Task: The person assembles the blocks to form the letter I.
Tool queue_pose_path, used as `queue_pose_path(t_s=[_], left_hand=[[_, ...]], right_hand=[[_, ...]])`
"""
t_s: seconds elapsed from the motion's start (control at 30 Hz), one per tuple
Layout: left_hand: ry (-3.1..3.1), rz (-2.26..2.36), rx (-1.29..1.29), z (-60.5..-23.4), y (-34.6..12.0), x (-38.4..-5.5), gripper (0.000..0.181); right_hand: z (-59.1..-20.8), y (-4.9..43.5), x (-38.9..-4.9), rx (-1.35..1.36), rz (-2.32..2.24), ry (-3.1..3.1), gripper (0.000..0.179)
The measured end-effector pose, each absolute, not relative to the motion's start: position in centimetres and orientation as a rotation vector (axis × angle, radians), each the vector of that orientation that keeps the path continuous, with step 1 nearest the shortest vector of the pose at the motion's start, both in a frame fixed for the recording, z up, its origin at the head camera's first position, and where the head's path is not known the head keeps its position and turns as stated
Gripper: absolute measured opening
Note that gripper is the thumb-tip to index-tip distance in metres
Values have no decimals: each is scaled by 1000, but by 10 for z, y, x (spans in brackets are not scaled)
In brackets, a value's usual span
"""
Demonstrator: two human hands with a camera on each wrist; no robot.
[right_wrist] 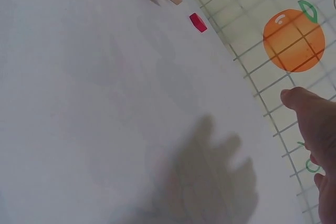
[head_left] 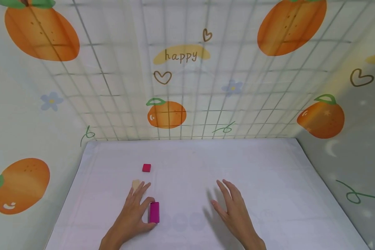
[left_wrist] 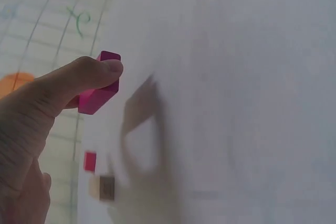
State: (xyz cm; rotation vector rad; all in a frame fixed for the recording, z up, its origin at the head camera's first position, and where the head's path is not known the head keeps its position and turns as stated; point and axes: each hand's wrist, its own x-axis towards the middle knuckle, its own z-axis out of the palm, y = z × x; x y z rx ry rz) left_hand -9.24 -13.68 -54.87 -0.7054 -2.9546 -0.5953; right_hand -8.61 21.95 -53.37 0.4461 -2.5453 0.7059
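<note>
Thumb (head_left: 147, 227) and forefinger (head_left: 148, 200) of the left hand (head_left: 129, 213) pinch a magenta block (head_left: 154, 212) above the white counter (head_left: 268, 173), near a red block (head_left: 146, 168); the right hand (head_left: 238, 213), fingers (head_left: 233, 190) loosely spread, holds nothing.

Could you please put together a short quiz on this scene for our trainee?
1. Which hand is gripping the magenta block?
2. True or false: the right hand holds nothing.
3. Fill in the blank: in the head view, the ____ lies farther from the person than the tan block.

Key: 1: the left hand; 2: true; 3: red block.
</note>
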Motion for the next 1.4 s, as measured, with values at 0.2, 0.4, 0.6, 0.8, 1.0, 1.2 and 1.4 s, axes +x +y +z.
queue_pose_path(t_s=[0.2,0.4,0.6,0.8,1.0,1.2,1.4], left_hand=[[-2889,-677,-834,-542,-114,-96,61],[-2877,-692,-913,-538,-91,-98,62],[-2832,-686,-963,-538,-72,-98,61],[-2808,-637,-994,-542,-52,-96,63],[-2784,-610,-1020,-551,-34,-91,63],[-2772,-624,-1022,-557,-24,-90,62],[-2838,-661,-1004,-558,-21,-90,61]], right_hand=[[-536,221,-86,449,696,-2537,72],[-537,222,-86,442,685,-2542,71],[-539,222,-84,433,700,-2573,71],[-540,221,-83,433,705,-2567,73],[-541,221,-82,406,698,-2595,74],[-541,221,-81,398,686,-2627,76],[-541,222,-80,403,699,-2641,75]])
